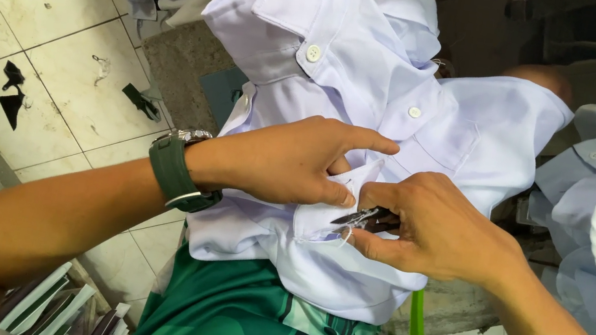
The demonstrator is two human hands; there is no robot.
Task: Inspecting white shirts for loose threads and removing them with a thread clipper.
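Two hands at work on white shirt [375, 84] draped over lap. Left hand [291, 162] pinching fabric fold taut, likely to expose a loose thread. Right hand [436, 229] closed around thread snips [363, 218], just right of that pinch; long axis near level, blades pointing left toward left hand's thumb.
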